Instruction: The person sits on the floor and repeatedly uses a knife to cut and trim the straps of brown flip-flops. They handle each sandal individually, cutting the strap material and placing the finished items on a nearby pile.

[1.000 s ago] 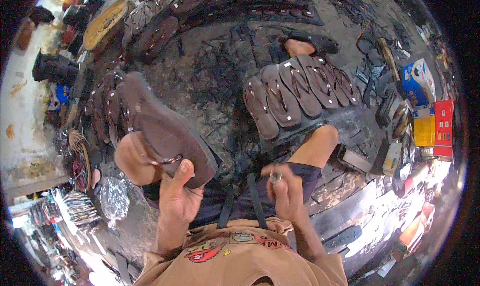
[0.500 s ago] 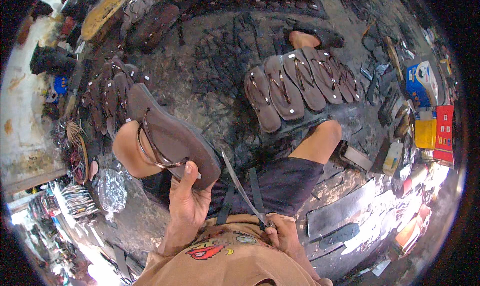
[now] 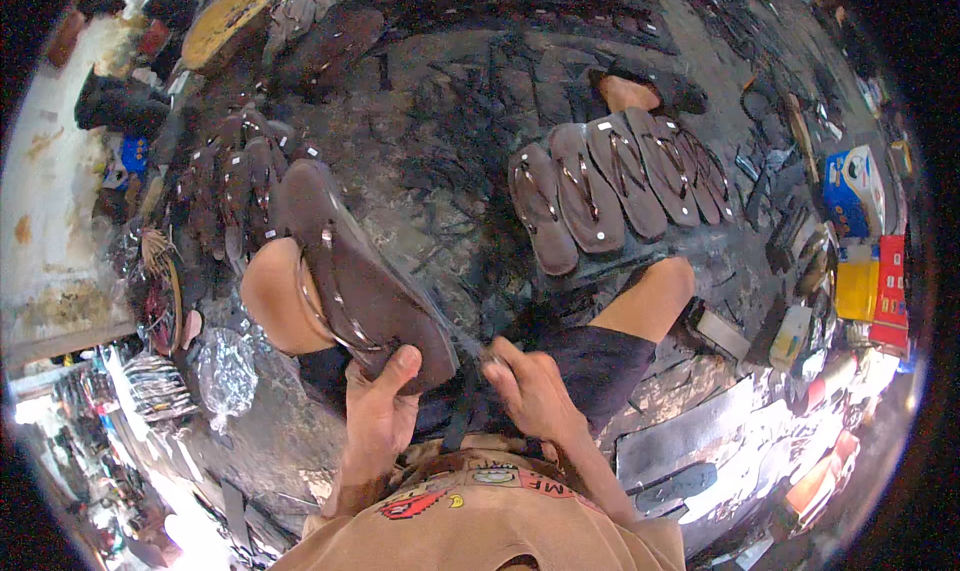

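Within left grip (image 3: 383, 403), sandal (image 3: 378, 276), toe end

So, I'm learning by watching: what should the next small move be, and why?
Probably ease the blurred blade lightly along the flip-flop: the right hand holds it close to the edge, and the left hand grasps one end, thumb on top.

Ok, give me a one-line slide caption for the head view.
Left hand grips a brown sandal; right hand holds a blurred blade beside it, with a row of sandals beyond.
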A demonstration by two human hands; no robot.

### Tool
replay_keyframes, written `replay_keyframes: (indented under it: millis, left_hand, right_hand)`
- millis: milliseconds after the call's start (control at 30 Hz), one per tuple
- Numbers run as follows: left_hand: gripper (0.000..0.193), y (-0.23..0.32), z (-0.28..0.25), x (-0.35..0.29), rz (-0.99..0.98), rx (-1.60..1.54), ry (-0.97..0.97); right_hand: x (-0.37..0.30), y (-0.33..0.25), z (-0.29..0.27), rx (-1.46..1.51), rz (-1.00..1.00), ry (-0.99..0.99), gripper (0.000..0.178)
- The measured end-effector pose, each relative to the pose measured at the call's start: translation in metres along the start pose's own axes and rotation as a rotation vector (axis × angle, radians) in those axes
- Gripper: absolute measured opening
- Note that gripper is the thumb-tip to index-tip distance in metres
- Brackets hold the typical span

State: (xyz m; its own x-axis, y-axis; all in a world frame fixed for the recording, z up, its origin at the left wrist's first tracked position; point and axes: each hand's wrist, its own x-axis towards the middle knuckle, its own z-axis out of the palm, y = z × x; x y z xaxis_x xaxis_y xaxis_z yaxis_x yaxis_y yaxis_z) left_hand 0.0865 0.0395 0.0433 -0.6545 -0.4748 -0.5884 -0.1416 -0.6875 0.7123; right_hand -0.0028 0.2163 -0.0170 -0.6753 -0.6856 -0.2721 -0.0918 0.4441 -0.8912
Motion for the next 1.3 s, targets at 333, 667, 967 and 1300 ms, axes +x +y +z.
replay_keyframes:
  millis: [333, 667, 967, 1300]
  left_hand:
    - [0.029, 0.127, 0.004, 0.115, 0.391, -0.444, -0.147]
    - [0.107, -0.210, 0.090, 0.244, -0.085, 0.612, -0.038]
    - [0.072, -0.099, 0.132, 0.226, 0.068, 0.962, 0.042]
    - [0.075, -0.036, 0.114, 0.196, -0.139, 0.626, -0.056]
  right_hand:
    - [-0.006, 0.070, -0.106, 1.014, 0.134, 0.898, 0.053]
    - [-0.071, 0.071, -0.080, 0.902, 0.345, 1.315, 0.048]
    - [-0.054, 0.059, -0.042, 0.425, 0.343, 0.683, 0.028]
    - [-0.023, 0.038, -0.005, 0.191, 0.373, 0.420, 0.035]
